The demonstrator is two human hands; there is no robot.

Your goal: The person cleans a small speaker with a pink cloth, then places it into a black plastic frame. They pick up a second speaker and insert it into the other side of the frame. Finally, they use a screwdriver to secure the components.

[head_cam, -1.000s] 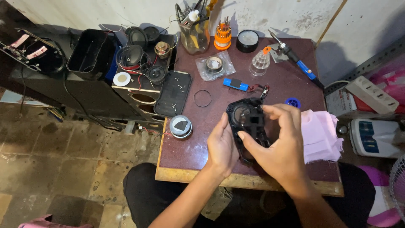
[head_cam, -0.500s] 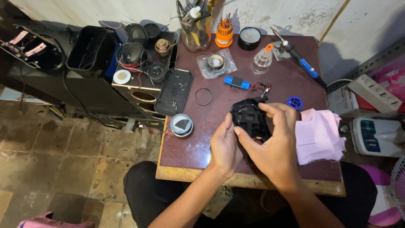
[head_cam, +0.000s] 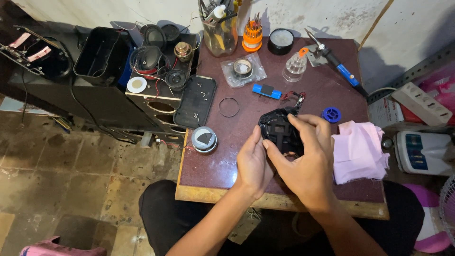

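I clamp both my left hand [head_cam: 252,163] and right hand [head_cam: 303,163] on the black shell [head_cam: 277,130] just left of the pink cloth [head_cam: 358,151], probably best pressing evenly, thumbs steady.

A small electronics repair workshop. Beyond the fingers [head_cam: 303,124], a soldering iron [head_cam: 339,66], a screwdriver-bit set [head_cam: 252,34] and a tool jar [head_cam: 219,33] crowd the maroon table [head_cam: 213,166]. Left of them, loose speaker drivers [head_cam: 148,58] and wires lie on a speaker cabinet [head_cam: 159,102].
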